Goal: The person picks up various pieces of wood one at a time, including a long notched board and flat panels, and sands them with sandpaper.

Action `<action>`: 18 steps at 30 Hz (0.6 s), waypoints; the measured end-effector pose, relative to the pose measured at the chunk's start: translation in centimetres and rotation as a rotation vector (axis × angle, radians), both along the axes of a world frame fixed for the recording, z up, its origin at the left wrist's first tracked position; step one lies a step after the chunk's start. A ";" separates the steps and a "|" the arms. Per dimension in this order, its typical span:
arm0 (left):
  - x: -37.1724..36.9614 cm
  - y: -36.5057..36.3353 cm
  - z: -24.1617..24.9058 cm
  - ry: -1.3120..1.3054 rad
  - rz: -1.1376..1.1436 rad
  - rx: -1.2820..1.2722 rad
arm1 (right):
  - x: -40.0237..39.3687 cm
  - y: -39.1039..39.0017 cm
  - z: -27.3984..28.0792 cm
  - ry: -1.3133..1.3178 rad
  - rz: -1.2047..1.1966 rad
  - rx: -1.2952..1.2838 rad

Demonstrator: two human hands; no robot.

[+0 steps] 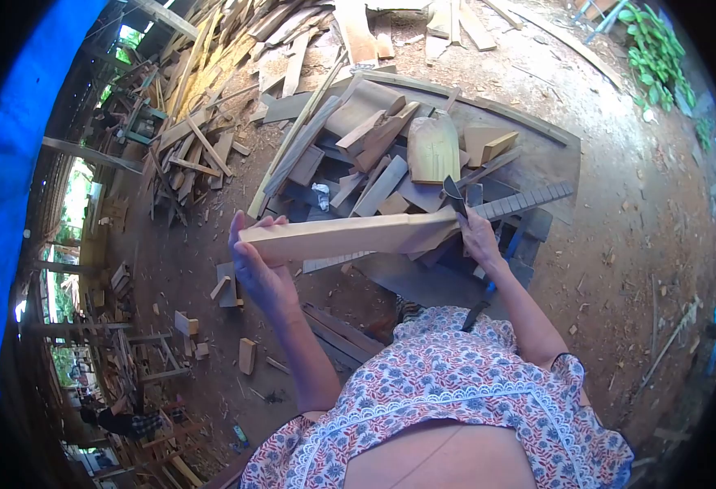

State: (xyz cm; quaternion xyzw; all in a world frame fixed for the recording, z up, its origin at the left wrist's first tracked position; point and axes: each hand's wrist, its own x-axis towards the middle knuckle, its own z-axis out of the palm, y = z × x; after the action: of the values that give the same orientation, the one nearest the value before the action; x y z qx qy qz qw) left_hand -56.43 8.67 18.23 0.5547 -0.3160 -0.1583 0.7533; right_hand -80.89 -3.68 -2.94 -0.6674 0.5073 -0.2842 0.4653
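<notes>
A long pale wooden piece (350, 237) is held up in front of my body, roughly level. My left hand (264, 265) grips its left end, with the thumb in front and the fingers behind. At its right end, my right hand (478, 236) is closed round a dark tool with a curved blade (454, 194); the tool's handle is mostly hidden by the fingers. Behind the piece, a pale shaped block (434, 151) lies among wood offcuts (366, 130). A strip with marked divisions (529, 200) passes behind my right hand.
Scrap wood (191, 151) is heaped at the upper left. Small blocks (247, 356) and chips lie on the dirt floor (603, 269). Green plants (658, 57) stand at the upper right. Another person (125, 422) is at the lower left, and a blue sheet (24, 163) hangs at the left.
</notes>
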 end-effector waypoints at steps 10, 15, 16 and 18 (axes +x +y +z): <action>-0.6 -2.1 -0.1 0.059 0.125 -0.190 | 0.3 1.9 3.1 -0.075 0.107 0.016; 0.5 -1.3 1.6 0.001 0.089 -0.222 | -1.7 -0.2 3.8 -0.092 -0.017 -0.056; 0.5 -1.3 2.1 -0.024 0.108 -0.233 | -1.9 -0.4 3.8 -0.085 -0.035 -0.077; 0.4 -1.4 2.6 -0.048 0.128 -0.245 | -2.0 -0.3 3.7 -0.082 -0.031 -0.083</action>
State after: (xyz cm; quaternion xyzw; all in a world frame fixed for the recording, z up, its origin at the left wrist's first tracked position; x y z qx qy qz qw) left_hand -56.04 7.27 20.80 0.4814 -0.3148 -0.0567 0.8161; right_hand -82.85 -4.01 0.78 -0.6661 0.4858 -0.3393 0.4531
